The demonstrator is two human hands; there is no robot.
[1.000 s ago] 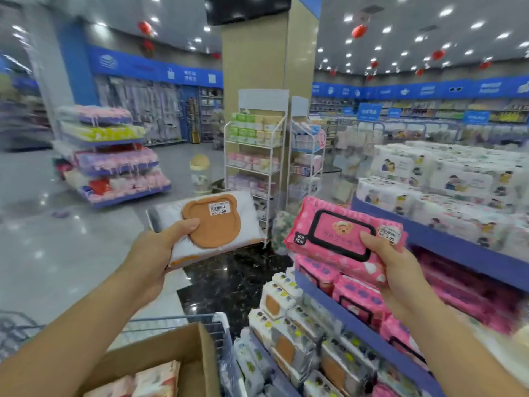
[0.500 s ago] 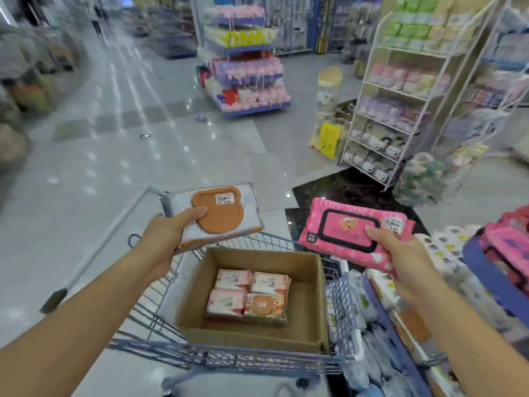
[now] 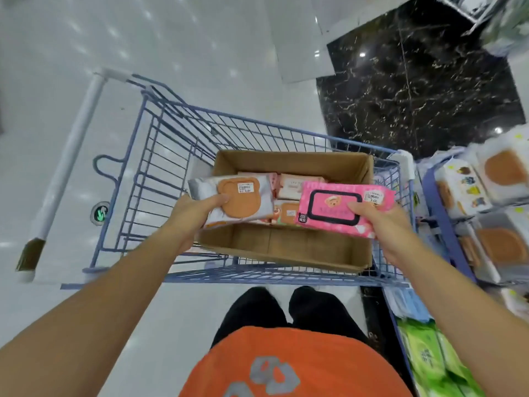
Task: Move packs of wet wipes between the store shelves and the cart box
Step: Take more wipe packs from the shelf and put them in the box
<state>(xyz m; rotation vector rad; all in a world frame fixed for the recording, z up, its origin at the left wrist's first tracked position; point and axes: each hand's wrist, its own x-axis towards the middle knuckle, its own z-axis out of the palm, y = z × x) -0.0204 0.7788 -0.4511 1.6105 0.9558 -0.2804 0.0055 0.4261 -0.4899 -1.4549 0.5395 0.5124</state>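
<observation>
My left hand (image 3: pixel 194 216) grips a silver wipes pack with an orange bear-shaped lid (image 3: pixel 237 200), held over the left side of the cardboard box (image 3: pixel 286 247). My right hand (image 3: pixel 380 222) grips a pink wipes pack with a black-framed lid (image 3: pixel 340 209) over the box's right side. The box sits in the blue wire cart (image 3: pixel 160 179). Several pale pink and orange packs (image 3: pixel 289 186) lie on the box floor, partly hidden by the two held packs.
Store shelves (image 3: pixel 438 207) stand right of the cart, stacked with white-and-orange packs (image 3: pixel 486 179) and, lower down, green packs (image 3: pixel 429 356). The cart's white handle (image 3: pixel 71 150) points to the left. Glossy white floor and a black marble patch (image 3: pixel 415 90) lie beyond.
My view has swung down from the aisle onto the cart. Both hands have lowered their packs to just above the open box.
</observation>
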